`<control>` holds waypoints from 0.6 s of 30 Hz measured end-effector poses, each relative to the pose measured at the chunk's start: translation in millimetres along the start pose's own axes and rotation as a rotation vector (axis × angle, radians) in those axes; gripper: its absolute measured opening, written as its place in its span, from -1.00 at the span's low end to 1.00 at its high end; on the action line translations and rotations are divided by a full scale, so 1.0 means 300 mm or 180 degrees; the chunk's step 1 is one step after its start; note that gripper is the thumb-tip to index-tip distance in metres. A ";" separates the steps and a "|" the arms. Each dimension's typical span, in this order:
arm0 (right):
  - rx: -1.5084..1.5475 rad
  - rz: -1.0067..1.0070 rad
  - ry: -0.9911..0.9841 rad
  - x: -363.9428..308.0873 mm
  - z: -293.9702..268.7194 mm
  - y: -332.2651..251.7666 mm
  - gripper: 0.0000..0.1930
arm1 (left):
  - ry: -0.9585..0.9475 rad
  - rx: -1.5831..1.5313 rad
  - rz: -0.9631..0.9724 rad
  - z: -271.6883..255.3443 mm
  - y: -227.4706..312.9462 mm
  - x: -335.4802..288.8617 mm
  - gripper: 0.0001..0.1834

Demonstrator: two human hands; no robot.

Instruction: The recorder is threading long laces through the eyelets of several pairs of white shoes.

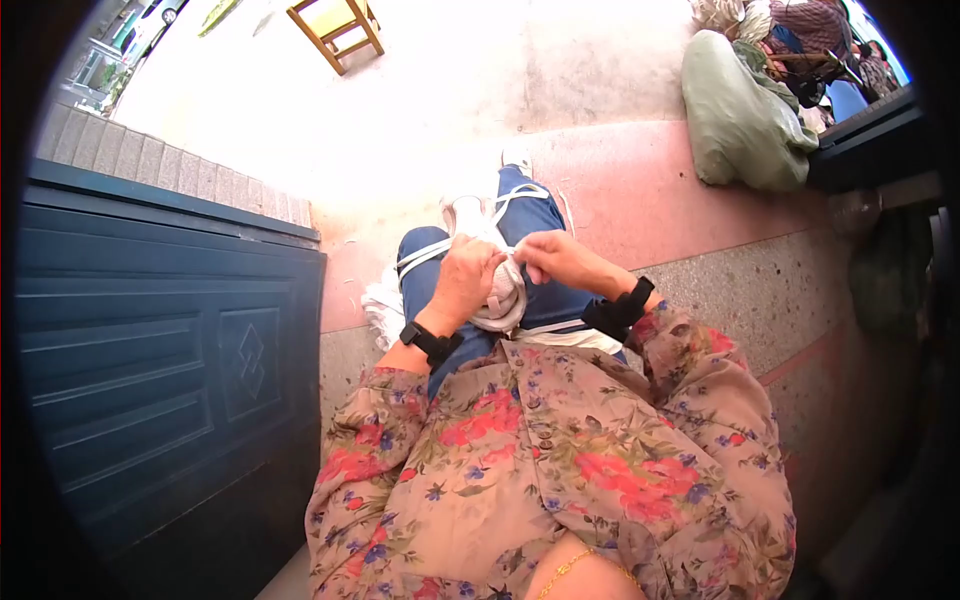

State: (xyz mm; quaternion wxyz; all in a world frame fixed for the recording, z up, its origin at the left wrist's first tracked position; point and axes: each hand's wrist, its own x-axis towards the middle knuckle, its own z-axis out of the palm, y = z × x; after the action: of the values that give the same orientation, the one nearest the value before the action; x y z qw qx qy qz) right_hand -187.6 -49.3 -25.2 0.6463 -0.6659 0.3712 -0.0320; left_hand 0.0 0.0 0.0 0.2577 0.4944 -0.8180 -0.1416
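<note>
Between my knees rests a pale, whitish shoe, its rounded opening toward me. My left hand is closed at the shoe's left side, fingers bent over its upper edge. From the right, my right hand pinches a thin white lace above the shoe. The fingertips of both hands are close together. White lace-like strips lie across my blue-trousered knees, and a bunch of white strands hangs by my left leg. The shoe's far part is partly covered by my hands.
A dark blue panelled door stands close on my left. Ahead is a small wooden chair. A full pale green sack leans at the far right, with piled bundles behind it. The floor has pink and speckled bands.
</note>
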 end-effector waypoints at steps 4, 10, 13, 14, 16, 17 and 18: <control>0.1864 -0.0483 0.1025 0.011 -0.024 0.057 -0.70 | 0.0125 -0.1578 0.0069 -0.046 0.231 0.073 -0.92; 0.1436 -0.0886 0.1097 -0.011 0.061 -0.053 -0.66 | 0.0622 -0.2141 -0.2123 -0.035 0.124 0.020 -0.80; 0.1733 -0.1002 0.0898 -0.004 0.075 -0.103 -0.65 | 0.0563 -0.1996 -0.2099 -0.022 0.118 0.009 -0.78; 0.1760 -0.1010 0.0848 0.007 0.082 -0.107 -0.64 | 0.0553 -0.1898 -0.2035 -0.020 0.115 0.002 -0.75; 0.1753 -0.0996 0.0833 0.010 0.087 -0.116 -0.64 | 0.0554 -0.1973 -0.2146 -0.024 0.113 0.001 -0.76; 0.1745 -0.0988 0.0827 0.010 0.088 -0.119 -0.64 | 0.0552 -0.2047 -0.2247 -0.026 0.110 0.001 -0.76; 0.1751 -0.0980 0.0825 0.012 0.087 -0.115 -0.64 | 0.0546 -0.2049 -0.2256 -0.024 0.106 -0.001 -0.76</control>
State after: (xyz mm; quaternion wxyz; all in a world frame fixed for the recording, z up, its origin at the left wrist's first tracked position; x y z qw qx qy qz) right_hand -155.8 -33.1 -0.4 0.7368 -0.5052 0.3229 -0.3125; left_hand -19.2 15.4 21.5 0.3999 0.6476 -0.4897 -0.4253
